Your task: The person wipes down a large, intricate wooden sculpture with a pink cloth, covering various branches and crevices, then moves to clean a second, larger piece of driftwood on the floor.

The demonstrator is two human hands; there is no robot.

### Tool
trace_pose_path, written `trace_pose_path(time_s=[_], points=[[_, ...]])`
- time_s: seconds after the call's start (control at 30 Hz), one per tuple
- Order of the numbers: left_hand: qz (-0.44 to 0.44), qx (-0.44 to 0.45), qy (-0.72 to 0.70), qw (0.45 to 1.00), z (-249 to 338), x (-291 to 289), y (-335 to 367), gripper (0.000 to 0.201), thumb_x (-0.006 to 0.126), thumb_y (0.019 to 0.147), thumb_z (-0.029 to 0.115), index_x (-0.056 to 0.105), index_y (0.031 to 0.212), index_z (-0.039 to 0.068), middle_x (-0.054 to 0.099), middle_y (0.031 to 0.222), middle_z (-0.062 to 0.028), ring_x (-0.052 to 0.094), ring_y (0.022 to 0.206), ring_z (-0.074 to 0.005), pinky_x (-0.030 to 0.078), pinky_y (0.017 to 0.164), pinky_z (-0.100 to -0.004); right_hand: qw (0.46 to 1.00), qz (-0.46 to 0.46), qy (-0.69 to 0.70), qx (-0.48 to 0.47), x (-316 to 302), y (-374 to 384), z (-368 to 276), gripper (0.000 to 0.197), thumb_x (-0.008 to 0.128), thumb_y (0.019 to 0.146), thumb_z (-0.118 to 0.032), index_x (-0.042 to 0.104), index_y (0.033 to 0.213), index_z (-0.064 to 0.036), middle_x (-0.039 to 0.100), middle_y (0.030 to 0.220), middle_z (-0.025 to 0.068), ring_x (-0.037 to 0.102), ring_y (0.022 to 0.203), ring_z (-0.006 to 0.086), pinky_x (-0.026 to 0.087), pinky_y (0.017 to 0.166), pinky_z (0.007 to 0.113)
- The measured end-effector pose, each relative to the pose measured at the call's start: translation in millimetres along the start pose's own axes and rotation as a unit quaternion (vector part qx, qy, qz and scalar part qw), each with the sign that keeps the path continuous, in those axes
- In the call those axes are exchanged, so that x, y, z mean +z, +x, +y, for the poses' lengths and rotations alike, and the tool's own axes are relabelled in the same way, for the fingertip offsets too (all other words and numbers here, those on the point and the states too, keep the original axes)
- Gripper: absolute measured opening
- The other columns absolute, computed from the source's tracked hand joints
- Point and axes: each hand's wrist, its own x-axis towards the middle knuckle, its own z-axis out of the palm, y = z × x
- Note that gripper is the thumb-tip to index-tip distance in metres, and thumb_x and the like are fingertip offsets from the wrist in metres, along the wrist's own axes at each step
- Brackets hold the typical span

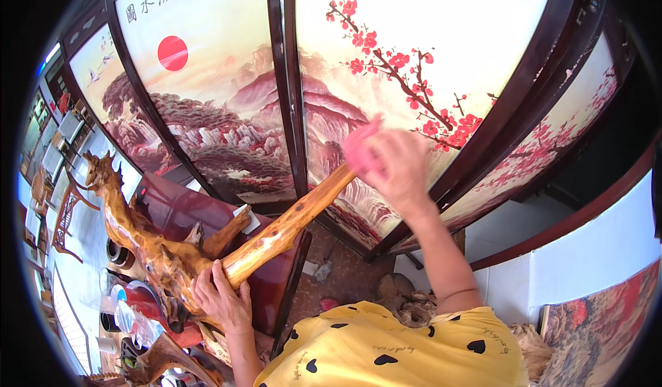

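A large carved wooden sculpture, glossy and honey-brown with a spiky dragon-like head, lies across a dark red table. From its body a long, smooth wooden limb slants up to the right. My left hand rests on the wood where the limb meets the body, its fingers spread over the surface. At the limb's upper end my right hand grips a pink cloth, which is pressed around the tip. The right hand and cloth are slightly blurred by motion.
A folding screen painted with mountains and blossom stands close in front. Left of me, the dark red table holds the sculpture. Clutter with plastic bags lies at lower left. Rough wood pieces sit on the floor near my right side.
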Motion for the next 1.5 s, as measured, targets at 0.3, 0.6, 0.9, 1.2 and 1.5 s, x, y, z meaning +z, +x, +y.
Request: trace_pose_path(time_s=[0.3,0.6,0.9,1.2,1.5], points=[[0.038,-0.018,-0.255,0.966,27.6,-25.2,32.4,0.074,0.058,0.091,0.055,0.048,0.139,0.001,0.052,0.129,-0.0221,0.048,0.120,-0.0393,0.035,0.105,-0.0519,0.995,-0.035,0.092,-0.007,5.3,-18.6,-72.1,0.050,0.079,0.078,-0.026,0.056,0.119,-0.0103,0.056,0.108,0.0079,0.056,0.096,0.0230,0.041,0.082,0.042],[-0.117,0.274,-0.334,0.894,105.5,-10.6,124.1,0.092,0.065,0.081,0.062,0.043,0.144,-0.001,0.048,0.138,-0.0256,0.049,0.125,-0.0464,0.041,0.105,-0.0540,0.957,-0.138,0.253,0.040,-0.1,-32.2,-76.5,0.076,0.074,0.082,-0.025,0.039,0.143,0.0027,0.042,0.142,0.0201,0.044,0.131,0.0353,0.035,0.110,0.046],[-0.157,0.172,-0.384,0.894,171.2,-7.5,171.7,0.060,0.079,0.075,0.010,0.054,0.128,0.000,0.059,0.116,-0.0209,0.062,0.101,-0.0389,0.052,0.087,-0.0434,0.956,0.011,0.201,0.212,-1.1,-32.3,20.0,0.038,0.056,0.091,-0.007,0.060,0.128,-0.0027,0.052,0.130,0.0178,0.050,0.118,0.0348,0.036,0.105,0.045],[-0.157,0.219,-0.362,0.892,185.8,-10.1,192.1,0.037,0.076,0.073,0.007,0.062,0.107,0.005,0.061,0.101,-0.0114,0.065,0.087,-0.0315,0.054,0.074,-0.0387,0.995,0.015,0.051,0.080,12.3,-28.6,25.2,0.032,0.061,0.082,-0.003,0.071,0.111,-0.0066,0.060,0.121,0.0129,0.057,0.111,0.0299,0.038,0.094,0.042],[-0.062,0.208,-0.217,0.952,108.4,-33.0,108.7,0.046,0.079,0.066,0.002,0.063,0.109,-0.001,0.061,0.109,-0.0168,0.063,0.101,-0.0362,0.055,0.093,-0.0474,0.996,-0.054,0.050,-0.042,9.7,-27.1,6.2,0.028,0.062,0.087,-0.009,0.071,0.113,-0.0112,0.067,0.117,0.0053,0.061,0.113,0.0212,0.035,0.095,0.037]])
